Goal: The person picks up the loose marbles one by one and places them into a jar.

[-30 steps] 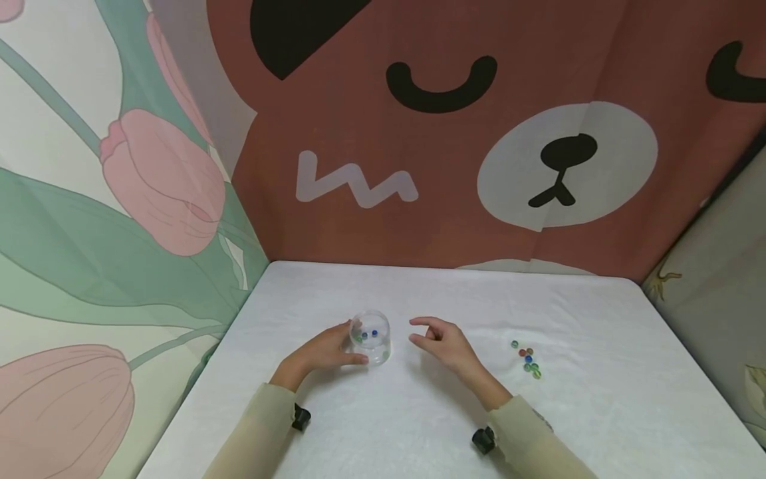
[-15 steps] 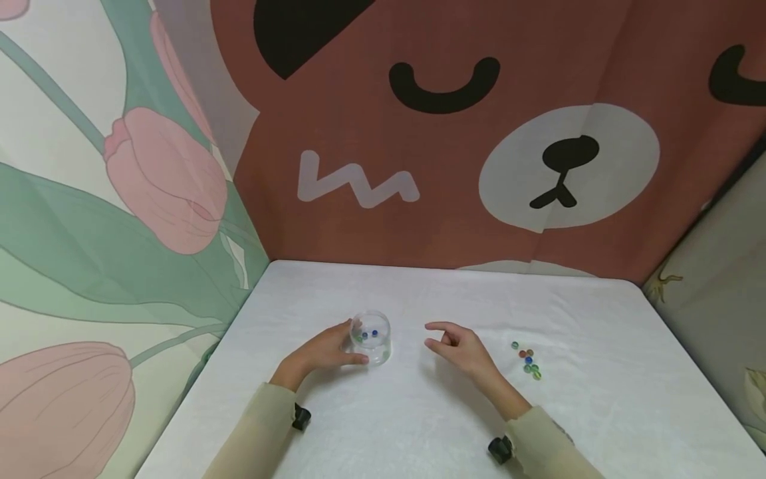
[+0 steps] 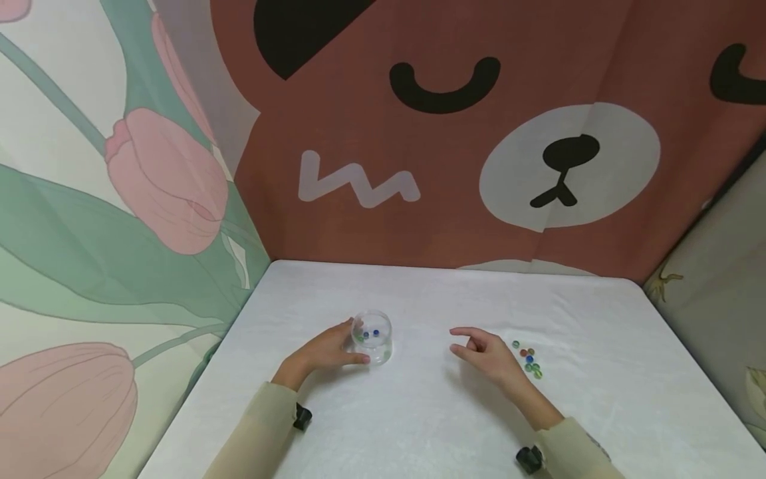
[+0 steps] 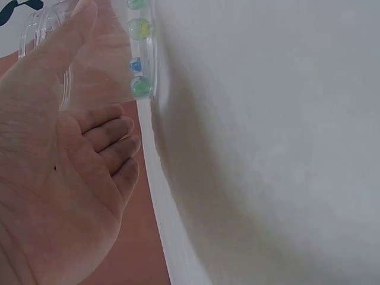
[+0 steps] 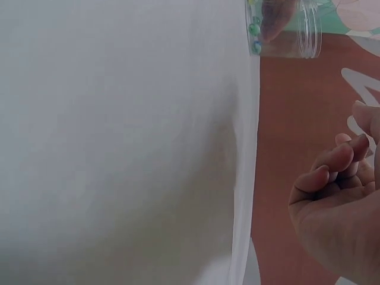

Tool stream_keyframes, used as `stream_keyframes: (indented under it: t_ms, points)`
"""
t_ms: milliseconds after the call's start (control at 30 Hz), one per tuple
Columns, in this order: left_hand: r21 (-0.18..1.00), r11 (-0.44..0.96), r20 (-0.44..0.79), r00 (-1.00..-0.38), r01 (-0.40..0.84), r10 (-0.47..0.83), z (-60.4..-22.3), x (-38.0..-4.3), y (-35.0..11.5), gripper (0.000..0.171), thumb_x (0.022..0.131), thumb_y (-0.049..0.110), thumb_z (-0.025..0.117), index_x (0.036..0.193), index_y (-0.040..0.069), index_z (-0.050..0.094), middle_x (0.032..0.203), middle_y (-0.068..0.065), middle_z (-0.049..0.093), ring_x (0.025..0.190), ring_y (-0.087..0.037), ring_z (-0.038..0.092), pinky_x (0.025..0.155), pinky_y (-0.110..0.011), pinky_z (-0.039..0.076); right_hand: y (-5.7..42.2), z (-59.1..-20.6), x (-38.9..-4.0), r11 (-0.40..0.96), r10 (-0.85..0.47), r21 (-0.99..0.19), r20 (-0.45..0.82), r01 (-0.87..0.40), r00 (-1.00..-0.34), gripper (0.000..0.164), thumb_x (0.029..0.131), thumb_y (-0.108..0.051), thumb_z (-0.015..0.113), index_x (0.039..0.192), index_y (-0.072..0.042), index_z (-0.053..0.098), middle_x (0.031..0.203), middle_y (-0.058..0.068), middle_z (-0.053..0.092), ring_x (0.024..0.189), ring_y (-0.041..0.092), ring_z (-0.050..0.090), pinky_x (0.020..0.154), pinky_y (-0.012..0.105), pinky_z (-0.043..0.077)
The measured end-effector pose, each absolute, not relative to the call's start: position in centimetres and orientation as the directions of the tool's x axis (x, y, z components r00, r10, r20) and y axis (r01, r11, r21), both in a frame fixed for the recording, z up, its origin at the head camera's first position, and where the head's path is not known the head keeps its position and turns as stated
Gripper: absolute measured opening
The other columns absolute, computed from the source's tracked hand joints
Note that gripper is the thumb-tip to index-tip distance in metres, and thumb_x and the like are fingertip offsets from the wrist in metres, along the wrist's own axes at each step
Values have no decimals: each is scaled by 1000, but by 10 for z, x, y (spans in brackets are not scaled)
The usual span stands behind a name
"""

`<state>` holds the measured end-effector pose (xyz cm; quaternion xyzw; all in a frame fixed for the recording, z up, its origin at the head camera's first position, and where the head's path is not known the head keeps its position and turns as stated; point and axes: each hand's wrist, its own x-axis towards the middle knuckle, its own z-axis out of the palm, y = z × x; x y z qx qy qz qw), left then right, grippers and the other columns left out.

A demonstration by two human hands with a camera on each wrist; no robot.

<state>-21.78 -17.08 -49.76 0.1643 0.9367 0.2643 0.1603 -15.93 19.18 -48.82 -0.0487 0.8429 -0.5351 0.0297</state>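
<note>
A clear plastic jar (image 3: 377, 356) stands on the white-covered table, with several blue and green marbles at its bottom. My left hand (image 3: 326, 349) holds it from the left side, the thumb along the near wall. In the left wrist view, the thumb lies across the jar (image 4: 98, 59) and marbles (image 4: 140, 29) line its base. My right hand (image 3: 487, 356) hovers over the table between the jar and the loose marbles (image 3: 529, 360). Its thumb and index finger are apart with nothing between them; the other fingers are loosely curled.
The loose marbles, green, blue and reddish, lie in a small cluster right of my right hand. Behind the white tabletop (image 3: 419, 412) stands a brown backdrop (image 3: 359, 239) with a bear face. A tulip-patterned cloth (image 3: 173, 186) hangs on the left.
My right hand has moved right, away from the jar and toward the loose marbles. My left hand and the jar have stayed in place.
</note>
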Motion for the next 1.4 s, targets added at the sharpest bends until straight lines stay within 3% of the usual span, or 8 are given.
stream_keyframes:
  t_ms: [233,267,433,467,500,1400]
  points:
    - [537,813,-217,-893,227,393,-497,-217,-171,109,83,63,74,161,6,24,166,-14,24,153,-33,25,123,-53,25,213,-485,-153,393,-92,-919,-18,-19,-996,48,92,-29,76,133,-5,65,72,1,50,60,9,40,52,26,36]
    - [535,813,-216,-894,228,393,-497,-217,-171,109,83,63,74,161,5,24,166,-15,25,153,-33,25,123,-53,25,215,-483,-152,389,-90,-921,-19,-18,-996,48,93,-29,76,133,-5,65,73,2,50,60,10,41,62,29,44]
    - [540,810,-217,-892,228,396,-495,-217,-170,109,83,63,74,161,5,24,166,-15,24,153,-33,25,123,-53,24,227,-481,-148,415,-78,-910,-35,-1,-996,50,93,-29,75,136,-6,63,77,1,52,63,10,43,66,32,45]
    - [540,810,-216,-892,229,397,-496,-217,-170,109,83,63,74,161,5,24,166,-15,24,153,-34,25,123,-53,25,229,-481,-147,421,-80,-907,-36,-1,-996,50,94,-28,75,136,-5,63,77,2,52,64,11,44,66,30,45]
    - [538,811,-218,-892,228,395,-496,-218,-170,109,83,63,74,161,5,24,166,-15,24,153,-34,25,123,-53,25,232,-482,-146,426,-84,-905,-40,1,-996,50,94,-28,75,137,-5,62,77,2,52,64,10,44,56,27,40]
    - [508,831,-224,-897,227,382,-497,-219,-170,109,83,64,73,161,6,24,167,-15,23,153,-33,25,123,-52,25,303,-484,-130,537,-40,-843,-64,32,-997,51,96,-34,72,136,-3,62,74,-2,50,66,8,45,58,26,41]
